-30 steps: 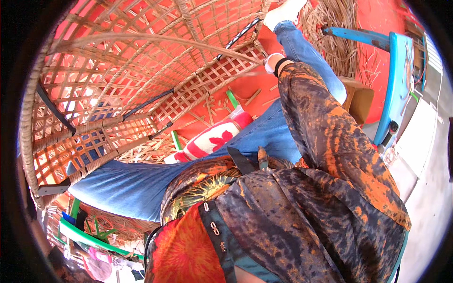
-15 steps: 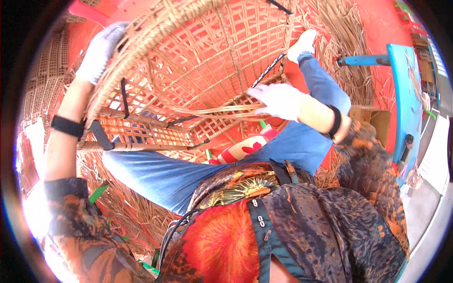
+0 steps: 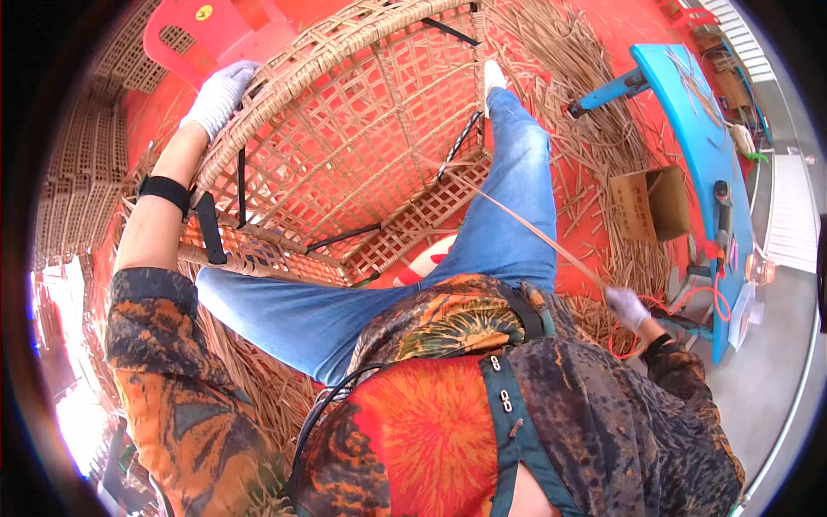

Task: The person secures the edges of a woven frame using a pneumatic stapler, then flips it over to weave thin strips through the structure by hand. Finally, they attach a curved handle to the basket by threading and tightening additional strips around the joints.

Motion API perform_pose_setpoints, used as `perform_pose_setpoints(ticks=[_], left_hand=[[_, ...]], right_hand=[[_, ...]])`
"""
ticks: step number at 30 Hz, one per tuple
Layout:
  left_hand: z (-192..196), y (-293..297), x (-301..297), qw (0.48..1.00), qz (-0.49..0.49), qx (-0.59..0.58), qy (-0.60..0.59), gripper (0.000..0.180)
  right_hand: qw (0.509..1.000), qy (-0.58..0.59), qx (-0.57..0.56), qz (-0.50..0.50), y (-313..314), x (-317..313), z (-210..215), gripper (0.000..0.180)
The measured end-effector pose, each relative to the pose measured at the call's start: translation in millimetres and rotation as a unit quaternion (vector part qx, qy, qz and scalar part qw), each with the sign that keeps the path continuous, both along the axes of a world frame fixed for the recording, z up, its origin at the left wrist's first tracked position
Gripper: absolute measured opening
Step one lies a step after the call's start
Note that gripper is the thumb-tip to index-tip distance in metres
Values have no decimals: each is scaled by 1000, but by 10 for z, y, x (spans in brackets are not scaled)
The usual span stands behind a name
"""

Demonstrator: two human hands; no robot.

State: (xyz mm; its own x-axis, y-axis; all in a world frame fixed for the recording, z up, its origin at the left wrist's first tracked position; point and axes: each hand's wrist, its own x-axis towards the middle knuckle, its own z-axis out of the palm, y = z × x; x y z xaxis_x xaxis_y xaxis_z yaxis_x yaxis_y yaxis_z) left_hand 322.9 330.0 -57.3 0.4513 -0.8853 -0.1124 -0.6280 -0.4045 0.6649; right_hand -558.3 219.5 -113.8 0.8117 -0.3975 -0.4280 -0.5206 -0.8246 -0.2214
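A large open woven basket (image 3: 336, 146) of tan strips, braced with black bars, leans in front of me between my legs. My left hand (image 3: 222, 96), in a white glove, is closed over its thick wrapped rim at the upper left. Far to the right, past my knee, my right hand (image 3: 626, 308) is also gloved and closed on a long flat weaving strip (image 3: 538, 231). The strip is drawn straight across my leg from the basket's weave. Where it enters the weave is thin and hard to make out.
A blue bench (image 3: 698, 146) with a tool on it stands at the right, beside an open cardboard box (image 3: 637, 207). Loose strips (image 3: 594, 112) litter the red floor. A red plastic chair (image 3: 185, 39) and stacked woven pieces (image 3: 82, 172) stand at the left.
My right hand has swung from beside the basket out to the lower right, pulling the strip long and taut. My left hand still holds the rim. The view has shifted.
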Motion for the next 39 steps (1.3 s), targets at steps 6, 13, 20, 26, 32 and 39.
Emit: perform_pose_setpoints(ticks=[6, 13, 20, 26, 32, 39], left_hand=[[-34, 38, 13, 998, -44, -50, -21, 35], [123, 60, -179, 1000, 11, -23, -8, 34], [395, 37, -471, 999, 31, -12, -3, 34], [416, 24, -463, 999, 21, -25, -37, 34], [355, -21, -426, 999, 39, -36, 12, 33], [333, -13, -373, 999, 22, -48, 5, 34]], right_hand=[[781, 556, 135, -250, 468, -742, 75, 51], [968, -251, -6, -24, -751, 2646, 243, 23], [870, -209, 439, -77, -54, 5970, 383, 46], [682, -221, 664, -211, 260, 6430, -22, 35], [787, -199, 556, -177, 160, 6391, -115, 30], [902, -390, 69, 173, -364, 5565, -346, 23]])
